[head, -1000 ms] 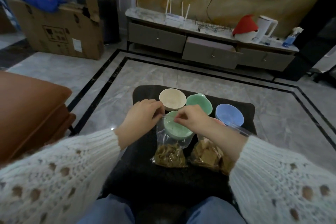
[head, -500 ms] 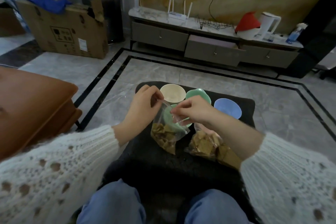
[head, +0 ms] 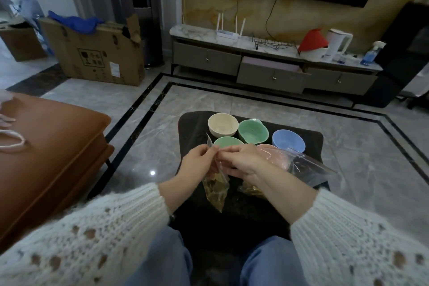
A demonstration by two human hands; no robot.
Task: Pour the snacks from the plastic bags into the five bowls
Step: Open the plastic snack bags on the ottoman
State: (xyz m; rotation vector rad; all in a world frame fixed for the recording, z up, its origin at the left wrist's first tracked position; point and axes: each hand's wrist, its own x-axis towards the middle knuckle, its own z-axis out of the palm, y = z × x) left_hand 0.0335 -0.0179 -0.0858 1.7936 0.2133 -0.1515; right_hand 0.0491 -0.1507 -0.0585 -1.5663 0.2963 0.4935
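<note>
Several bowls stand on a dark stool (head: 311, 139): a cream bowl (head: 222, 124), a green scalloped bowl (head: 253, 130), a blue bowl (head: 288, 144), a light green bowl (head: 226, 142) and a pink bowl (head: 277, 157), partly hidden. My left hand (head: 197, 165) and my right hand (head: 243, 161) pinch the top of a clear snack bag (head: 214, 189), which hangs upright over the stool in front of the light green bowl. A second clear snack bag (head: 306, 167) lies to the right, partly under my right arm.
An orange leather seat (head: 51, 146) is close on the left. Grey tiled floor surrounds the stool. A TV cabinet (head: 274, 69) stands at the back, a cardboard box (head: 95, 53) at the back left. My knees in jeans are at the bottom.
Both hands have lifted the bag off the stool and drawn closer together at its top. The bag now hangs narrower and more upright.
</note>
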